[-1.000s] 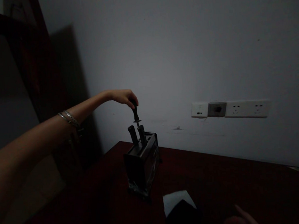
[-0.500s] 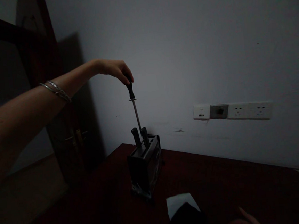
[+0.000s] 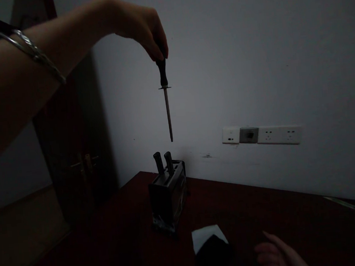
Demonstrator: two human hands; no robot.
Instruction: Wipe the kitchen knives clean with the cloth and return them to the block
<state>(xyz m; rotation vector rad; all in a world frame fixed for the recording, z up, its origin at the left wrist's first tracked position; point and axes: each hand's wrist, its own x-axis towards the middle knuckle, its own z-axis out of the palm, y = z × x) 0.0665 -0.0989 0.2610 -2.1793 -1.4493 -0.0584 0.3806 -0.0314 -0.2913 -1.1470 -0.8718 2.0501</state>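
Note:
My left hand (image 3: 142,25) is raised high and pinches the black handle of a sharpening steel (image 3: 166,101), whose thin rod hangs straight down, clear of the block. Below it a dark knife block (image 3: 168,198) stands on the dark red table (image 3: 297,222), with two black knife handles (image 3: 163,162) sticking up from its slots. A bracelet (image 3: 34,54) circles my left wrist. My right hand (image 3: 277,254) rests low on the table near the bottom edge, fingers loosely spread and empty, beside a dark object with a white sheet (image 3: 209,240).
A row of wall sockets (image 3: 261,135) runs along the pale wall behind the table. A dark wooden door or cabinet (image 3: 74,158) stands at the left, beyond the table's corner. The room is dim.
My left hand has lifted the sharpening steel up out of the knife block until its tip hangs free above the block. My right hand has come further into view.

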